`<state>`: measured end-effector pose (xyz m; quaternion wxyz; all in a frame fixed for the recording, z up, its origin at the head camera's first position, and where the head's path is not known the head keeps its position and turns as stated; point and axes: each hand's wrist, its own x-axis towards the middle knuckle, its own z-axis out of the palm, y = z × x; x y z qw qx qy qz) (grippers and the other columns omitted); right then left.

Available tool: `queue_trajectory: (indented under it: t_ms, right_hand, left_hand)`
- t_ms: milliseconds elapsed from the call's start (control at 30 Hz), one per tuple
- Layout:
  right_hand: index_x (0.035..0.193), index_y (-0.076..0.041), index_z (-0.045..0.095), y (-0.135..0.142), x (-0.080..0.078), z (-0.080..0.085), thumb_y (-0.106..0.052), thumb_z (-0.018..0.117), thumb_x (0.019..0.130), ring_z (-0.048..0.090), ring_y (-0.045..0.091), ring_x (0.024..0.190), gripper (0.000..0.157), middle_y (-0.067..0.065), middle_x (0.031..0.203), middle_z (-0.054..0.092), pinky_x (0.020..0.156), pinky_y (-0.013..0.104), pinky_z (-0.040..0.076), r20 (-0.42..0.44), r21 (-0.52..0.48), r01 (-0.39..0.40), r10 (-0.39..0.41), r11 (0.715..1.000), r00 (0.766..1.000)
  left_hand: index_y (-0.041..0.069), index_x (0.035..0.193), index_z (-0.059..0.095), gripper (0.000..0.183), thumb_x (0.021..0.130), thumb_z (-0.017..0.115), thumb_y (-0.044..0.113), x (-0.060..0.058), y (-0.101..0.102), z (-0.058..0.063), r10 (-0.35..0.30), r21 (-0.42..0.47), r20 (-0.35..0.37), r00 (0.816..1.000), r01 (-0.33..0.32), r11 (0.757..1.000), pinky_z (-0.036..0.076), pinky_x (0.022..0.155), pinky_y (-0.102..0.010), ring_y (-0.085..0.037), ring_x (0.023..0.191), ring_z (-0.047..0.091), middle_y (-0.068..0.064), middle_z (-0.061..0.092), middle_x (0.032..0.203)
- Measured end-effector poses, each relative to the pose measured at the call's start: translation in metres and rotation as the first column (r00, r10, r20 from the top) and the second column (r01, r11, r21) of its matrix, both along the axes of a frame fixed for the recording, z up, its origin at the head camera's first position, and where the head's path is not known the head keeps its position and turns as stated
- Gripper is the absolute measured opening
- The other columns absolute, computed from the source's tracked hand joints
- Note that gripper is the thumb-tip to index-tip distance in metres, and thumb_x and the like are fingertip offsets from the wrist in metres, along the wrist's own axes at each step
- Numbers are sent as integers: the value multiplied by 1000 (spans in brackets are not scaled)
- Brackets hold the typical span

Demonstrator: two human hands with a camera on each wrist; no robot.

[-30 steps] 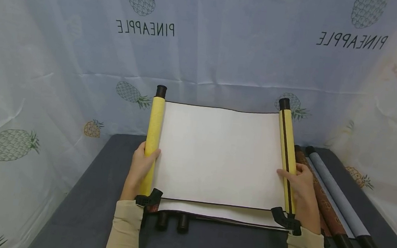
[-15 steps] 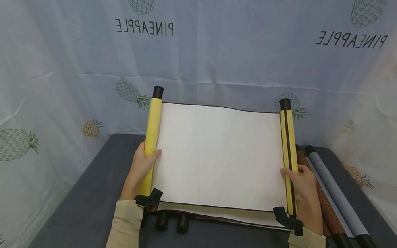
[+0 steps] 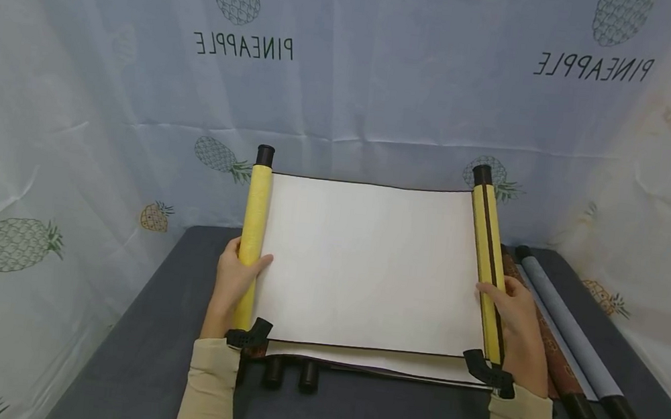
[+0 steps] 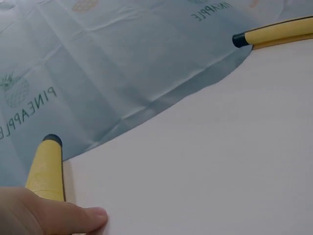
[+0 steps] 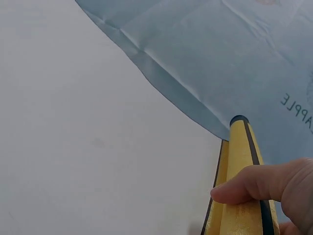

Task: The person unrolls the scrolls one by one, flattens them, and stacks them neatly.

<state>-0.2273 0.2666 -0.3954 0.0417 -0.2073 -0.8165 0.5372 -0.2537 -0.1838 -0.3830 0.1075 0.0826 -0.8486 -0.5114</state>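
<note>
A yellow hanging scroll with black end knobs is stretched between the two hands, its blank white sheet (image 3: 366, 266) facing me. My left hand (image 3: 234, 281) grips the left yellow roll (image 3: 257, 209), thumb laid over onto the white sheet. At the other side my right hand (image 3: 516, 314) holds the right roll (image 3: 487, 231), which has a dark stripe along it; its thumb crosses the roll in the right wrist view. The fingers behind both rolls are mostly hidden. Held up off the table, the scroll hides part of what lies beneath.
On the dark grey table (image 3: 134, 352) at the right lie a brown patterned scroll (image 3: 558, 359) and a grey-blue scroll (image 3: 578, 334). Below the held sheet, black knobs (image 3: 308, 377) and another white sheet (image 3: 375, 360) stick out. A pineapple-print curtain (image 3: 360, 77) hangs behind.
The left hand and its roll have shifted slightly left, and the right hand slightly right, so the rolls stand a little farther apart and more white sheet shows.
</note>
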Motion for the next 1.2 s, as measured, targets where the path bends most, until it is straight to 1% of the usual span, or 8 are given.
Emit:
queue_trajectory:
  t_ms: [100, 267, 433, 567, 733, 933, 1067, 1200]
  right_hand:
    - [141, 0, 39, 4, 2, 1, -38, 59, 93, 54, 4, 74, 65, 1, 100, 54, 65, 24, 49, 14, 19, -27, 27, 999, 1000]
    - [146, 4, 33, 8, 4, 2, -39, 57, 95, 55, 5, 76, 72, 15, 114, 56, 64, 24, 49, 28, 61, -83, 82, 995, 996]
    - [148, 4, 32, 8, 4, 5, -38, 52, 97, 55, 5, 77, 69, 7, 107, 57, 66, 25, 48, 20, 56, -101, 100, 993, 995]
    - [148, 4, 31, 7, 4, 6, -37, 49, 98, 54, 7, 81, 67, 9, 111, 56, 68, 25, 47, 33, 39, -80, 79, 996, 996]
    - [148, 4, 29, 6, 3, 6, -36, 46, 99, 51, 13, 88, 66, 15, 119, 51, 71, 27, 43, 51, -4, -31, 31, 1000, 998]
    - [144, 4, 35, 6, 2, 5, -35, 42, 98, 49, 8, 80, 61, 10, 109, 49, 64, 24, 45, 31, -37, 47, -46, 998, 998]
    - [144, 2, 35, 6, 2, 5, -34, 40, 96, 48, 7, 79, 60, 7, 108, 47, 64, 23, 45, 34, -66, 80, -78, 995, 996]
    - [147, 2, 31, 7, 3, 5, -34, 46, 95, 50, 13, 87, 65, 16, 122, 48, 63, 21, 45, 29, -57, 84, -83, 995, 996]
  left_hand:
    - [-1, 141, 39, 63, 89, 67, 22, 0, -1, 1, 29, 2, -21, 999, -29, 1000, 42, 71, -27, -29, 96, 55, -23, 56, 121]
    - [-1, 134, 48, 51, 90, 65, 20, 1, -4, 0, 48, -18, -73, 996, -50, 999, 41, 65, -24, -23, 84, 54, -22, 59, 110]
    - [2, 133, 51, 50, 90, 65, 22, 2, -6, -1, 43, -12, -114, 993, -45, 999, 41, 65, -25, -18, 79, 52, -20, 59, 108]
    - [2, 133, 51, 50, 90, 65, 21, 2, -7, 0, 46, -10, -114, 992, -48, 999, 42, 65, -25, -17, 78, 51, -21, 60, 108]
    - [0, 134, 52, 51, 89, 66, 20, 2, -7, -1, 49, -16, -107, 993, -51, 999, 42, 65, -24, -23, 81, 55, -24, 62, 111]
    - [1, 133, 54, 53, 87, 70, 23, 1, -10, -1, 54, -21, -122, 991, -57, 998, 45, 66, -20, -32, 91, 63, -24, 66, 118]
    - [2, 137, 49, 56, 91, 65, 28, 2, -11, 0, 33, -20, -107, 994, -35, 999, 44, 65, -21, -27, 87, 61, -24, 64, 118]
    - [3, 141, 43, 57, 95, 58, 33, 2, -12, 1, 6, -12, -74, 997, -7, 1000, 42, 66, -24, -18, 81, 53, -21, 59, 114]
